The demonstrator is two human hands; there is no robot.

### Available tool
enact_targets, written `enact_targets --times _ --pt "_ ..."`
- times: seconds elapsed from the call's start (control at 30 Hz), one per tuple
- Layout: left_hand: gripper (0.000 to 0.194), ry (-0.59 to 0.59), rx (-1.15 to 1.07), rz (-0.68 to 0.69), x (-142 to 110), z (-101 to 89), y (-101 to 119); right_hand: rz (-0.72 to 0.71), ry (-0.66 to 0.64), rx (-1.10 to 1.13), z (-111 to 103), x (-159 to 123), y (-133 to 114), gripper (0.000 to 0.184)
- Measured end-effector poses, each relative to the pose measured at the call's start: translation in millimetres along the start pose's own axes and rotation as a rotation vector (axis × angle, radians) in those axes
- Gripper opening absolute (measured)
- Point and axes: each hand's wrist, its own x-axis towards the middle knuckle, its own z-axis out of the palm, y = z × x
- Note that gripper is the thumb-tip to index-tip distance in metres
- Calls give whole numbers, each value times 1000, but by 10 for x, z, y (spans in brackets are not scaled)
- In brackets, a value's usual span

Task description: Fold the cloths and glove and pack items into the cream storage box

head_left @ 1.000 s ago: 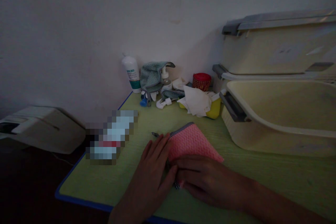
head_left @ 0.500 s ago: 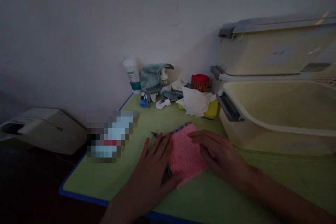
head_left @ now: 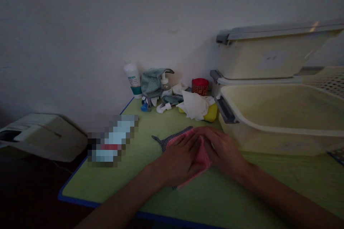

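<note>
A pink textured cleaning cloth [head_left: 202,157] with a black-and-white checked border and hanging loop lies on the green tabletop [head_left: 129,182]. My left hand [head_left: 178,157] rests across the cloth, its fingers stretched out together towards the far right edge. At that right side, my right hand [head_left: 223,150] has bent fingers around the cloth's edge, which rises a little between the two hands. The fingertips of both hands meet near the far right corner. Part of the cloth's middle is hidden under my left hand.
Right of the hands stands an open cream bin [head_left: 268,139], with a lidded bin [head_left: 258,59] behind. Along the wall are a white bottle [head_left: 132,80], a grey-green cloth [head_left: 153,82], crumpled tissues [head_left: 195,105] and a red container [head_left: 200,86]. A pixelated object [head_left: 115,141] lies left.
My left hand has moved right, from the cloth's left edge onto its middle, next to my right hand. The cloth's right edge is now lifted. The view has shifted slightly.
</note>
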Motion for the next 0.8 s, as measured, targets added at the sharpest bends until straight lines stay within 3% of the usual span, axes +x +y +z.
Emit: enact_targets --times 0.17,0.37,0.63,0.8 --pt "72 17 15 -56 -36 16 -30 70 -61 50 25 3 -5 29" --pt "95 47 -29 -72 5 62 -61 56 -151 47 119 0 -13 38" --pt "73 55 -5 -82 -21 100 -59 67 -485 -10 153 47 41 58" --pt "59 61 1 -70 -21 86 -40 39 -529 -64 150 24 129 67"
